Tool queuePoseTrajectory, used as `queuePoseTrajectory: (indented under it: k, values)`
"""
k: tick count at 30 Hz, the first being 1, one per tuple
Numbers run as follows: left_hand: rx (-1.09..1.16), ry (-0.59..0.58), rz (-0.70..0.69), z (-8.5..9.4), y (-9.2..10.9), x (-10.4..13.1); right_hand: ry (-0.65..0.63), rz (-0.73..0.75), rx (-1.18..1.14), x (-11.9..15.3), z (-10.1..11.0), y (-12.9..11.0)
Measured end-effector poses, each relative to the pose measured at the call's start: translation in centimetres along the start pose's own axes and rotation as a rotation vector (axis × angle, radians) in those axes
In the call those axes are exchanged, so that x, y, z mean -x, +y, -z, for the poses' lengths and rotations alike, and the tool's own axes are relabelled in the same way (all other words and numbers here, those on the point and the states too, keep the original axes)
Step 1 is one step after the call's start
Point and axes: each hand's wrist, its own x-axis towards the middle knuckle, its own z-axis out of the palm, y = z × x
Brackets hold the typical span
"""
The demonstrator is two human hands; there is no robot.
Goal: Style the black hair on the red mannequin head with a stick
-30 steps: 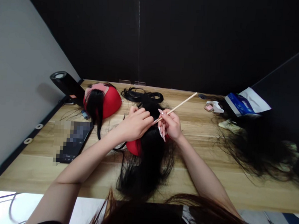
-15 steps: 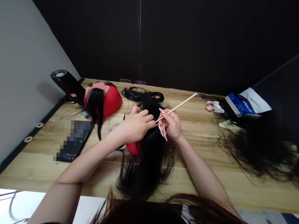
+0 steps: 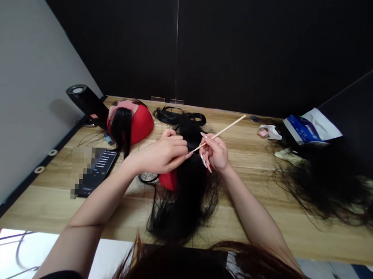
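In my right hand (image 3: 215, 153) is a thin pale wooden stick (image 3: 229, 128), pinched near its lower end and slanting up to the right. Its lower tip meets the black hair (image 3: 189, 198), which is draped over a red dome-shaped form (image 3: 168, 180) on the table. My left hand (image 3: 170, 153) is closed over the left side of that hair, one long nail pointing at the stick's tip. Whatever its curled fingers grip is hidden. Hair covers most of the form, and one long lock spreads toward the table's front edge.
A second red form (image 3: 143, 124) with pink netting and black hair stands left, beside a black cylindrical speaker (image 3: 88, 103). A partly pixelated phone (image 3: 102, 168) lies nearer. Coiled hair (image 3: 165, 115) is behind. Right are a blue-and-white tissue pack (image 3: 302, 129) and a loose hair pile (image 3: 322, 180).
My left hand has turned and shifted slightly left, and a nail now shows by the stick's tip. My right hand keeps its hold on the stick. The phone's screen looks different.
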Motion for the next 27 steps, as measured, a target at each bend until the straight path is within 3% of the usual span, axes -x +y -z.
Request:
queuePoseTrajectory:
  k: [5,11,27]
  values:
    - [0.524,0.128,0.006,-0.9,-0.8,-0.2,-0.001,-0.006,0.006,0.0,-0.1,-0.1]
    - [0.988,0.207,0.212,-2.9,-1.1,0.0,0.002,-0.015,0.008,0.0,0.0,-0.1]
    - [1.248,0.264,0.356,-3.4,-1.4,-0.7,0.012,-0.001,0.057,0.0,0.2,0.1]
